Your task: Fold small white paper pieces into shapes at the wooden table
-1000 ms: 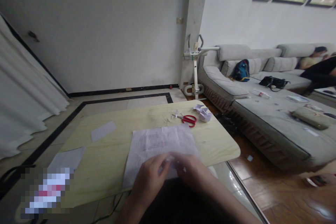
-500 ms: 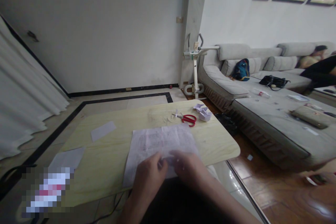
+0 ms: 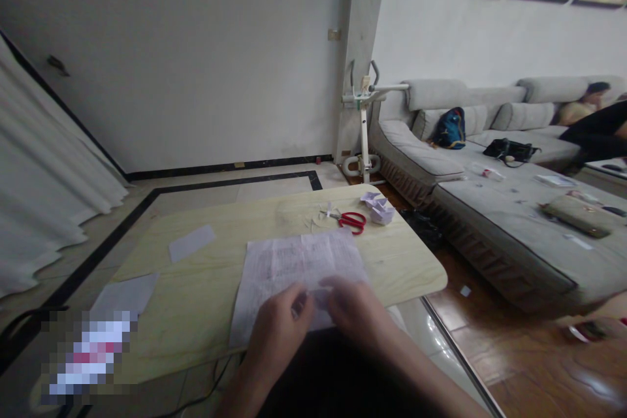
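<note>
Lying between the two sets of fingertips, a small pale piece [image 3: 319, 298], apparently paper, sits low over the near part of a creased printed sheet [image 3: 298, 258] on the table [image 3: 406, 258]. The left hand [image 3: 284, 313] reaches up from the bottom edge, back of the hand outward and fingers curled; its grip is drawn nearly closed, thumb and forefinger pinching the piece's left side. The right hand [image 3: 353, 307] comes in on a long slant from the lower right, wrist bent inward, fingers pointing left; they are blurred by motion, and whether this grip is closed on the piece or only touching it, I cannot tell. Beyond the sheet lie red-handled scissors [image 3: 351, 222] among thin paper offcuts [image 3: 312, 223], with folded paper shapes [image 3: 381, 211] just right of them. Off to the left rests a white slip [image 3: 192, 243].
</note>
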The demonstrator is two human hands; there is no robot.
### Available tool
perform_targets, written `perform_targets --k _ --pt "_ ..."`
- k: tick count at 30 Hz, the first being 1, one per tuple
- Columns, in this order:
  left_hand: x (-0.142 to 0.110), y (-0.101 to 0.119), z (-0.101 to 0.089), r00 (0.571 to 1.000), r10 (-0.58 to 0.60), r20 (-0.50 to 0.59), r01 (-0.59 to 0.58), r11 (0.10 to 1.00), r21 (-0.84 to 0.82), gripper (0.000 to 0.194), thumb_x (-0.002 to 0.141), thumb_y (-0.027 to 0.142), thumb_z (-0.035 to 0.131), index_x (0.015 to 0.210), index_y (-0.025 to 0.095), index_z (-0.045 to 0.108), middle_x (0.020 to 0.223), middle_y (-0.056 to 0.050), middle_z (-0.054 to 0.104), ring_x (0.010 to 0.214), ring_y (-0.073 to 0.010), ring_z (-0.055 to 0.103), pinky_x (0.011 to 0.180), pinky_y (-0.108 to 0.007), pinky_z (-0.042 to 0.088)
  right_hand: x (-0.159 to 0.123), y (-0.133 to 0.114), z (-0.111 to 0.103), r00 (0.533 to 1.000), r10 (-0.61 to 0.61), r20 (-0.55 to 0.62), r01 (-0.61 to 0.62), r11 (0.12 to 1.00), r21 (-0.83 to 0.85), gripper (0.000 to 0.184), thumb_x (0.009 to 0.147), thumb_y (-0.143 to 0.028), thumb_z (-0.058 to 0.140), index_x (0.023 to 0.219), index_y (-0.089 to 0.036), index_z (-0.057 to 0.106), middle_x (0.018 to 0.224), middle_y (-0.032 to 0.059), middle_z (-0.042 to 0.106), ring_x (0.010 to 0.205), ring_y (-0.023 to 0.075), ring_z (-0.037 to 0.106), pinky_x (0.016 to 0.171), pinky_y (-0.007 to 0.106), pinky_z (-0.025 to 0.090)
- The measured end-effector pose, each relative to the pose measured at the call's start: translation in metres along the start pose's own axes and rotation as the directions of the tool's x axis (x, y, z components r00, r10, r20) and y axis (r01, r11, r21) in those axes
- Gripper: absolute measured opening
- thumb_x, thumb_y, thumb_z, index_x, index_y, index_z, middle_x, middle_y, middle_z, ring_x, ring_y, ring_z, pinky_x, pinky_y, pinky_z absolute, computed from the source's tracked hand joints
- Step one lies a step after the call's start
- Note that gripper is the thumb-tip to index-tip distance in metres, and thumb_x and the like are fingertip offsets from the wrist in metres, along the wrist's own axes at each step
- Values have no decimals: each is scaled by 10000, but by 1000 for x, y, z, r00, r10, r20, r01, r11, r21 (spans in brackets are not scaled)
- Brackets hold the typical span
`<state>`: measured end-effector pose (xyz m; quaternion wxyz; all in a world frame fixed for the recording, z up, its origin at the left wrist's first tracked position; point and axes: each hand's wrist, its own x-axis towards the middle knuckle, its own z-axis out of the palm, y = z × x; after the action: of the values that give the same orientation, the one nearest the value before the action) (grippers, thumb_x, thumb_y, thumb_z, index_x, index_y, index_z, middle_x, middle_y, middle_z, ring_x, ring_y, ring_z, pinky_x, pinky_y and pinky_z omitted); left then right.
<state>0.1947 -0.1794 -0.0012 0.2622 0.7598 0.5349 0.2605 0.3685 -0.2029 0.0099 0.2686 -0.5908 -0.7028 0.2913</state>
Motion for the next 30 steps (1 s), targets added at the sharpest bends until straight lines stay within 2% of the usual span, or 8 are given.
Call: perform_targets --k 7,12,18,22,26,30 --pt "-1 -2 -1 999 -16 49 23 991 -133 229 886 287 497 809 193 691 707 -30 728 634 -184 679 580 -251 502 -7 -8 -5 997 -34 -64 30 998 -57 356 846 -180 493 1155 -168 670 720 67 742 588 175 649 566 245 445" --pt "-2 -6 0 997 -13 72 27 978 -206 222 879 285 500 819 195 694 695 -16 725 628 -181 675 586 -250 513 -13 -15 -9 995 -66 -72 65 998 -16 346 835 -176 504 1137 -178 674 693 37 729 559 154 624 562 231 439" --pt "-3 -2 -4 994 -7 110 34 969 -243 259 906 318 476 800 183 670 691 -17 699 664 -188 669 606 -258 506 -12 -15 -12 997 -35 -73 39 998 47 323 804 -141 512 1070 -179 692 695 25 720 585 150 624 573 230 439" --pt "-5 2 -7 993 -8 114 36 969 -244 257 916 346 479 805 194 653 718 -19 706 683 -190 679 618 -259 510 -11 -13 -11 998 -3 -63 9 995 96 307 804 -133 508 1042 -174 698 703 28 715 600 149 630 566 224 436" --pt "-5 4 -6 997 -48 55 59 976 -208 186 884 290 512 967 216 661 803 -18 744 729 -192 708 646 -260 517 -11 -15 -11 998 -18 -57 23 995 94 307 816 -134 509 1059 -168 693 714 32 716 606 148 626 574 229 434" --pt "-4 7 -4 999 -32 44 39 986 -163 175 878 256 495 894 216 664 754 -11 732 697 -184 699 630 -252 498 -11 -18 -12 998 -42 -44 45 996 77 277 830 -137 506 1025 -172 699 714 35 713 606 148 614 567 229 417"
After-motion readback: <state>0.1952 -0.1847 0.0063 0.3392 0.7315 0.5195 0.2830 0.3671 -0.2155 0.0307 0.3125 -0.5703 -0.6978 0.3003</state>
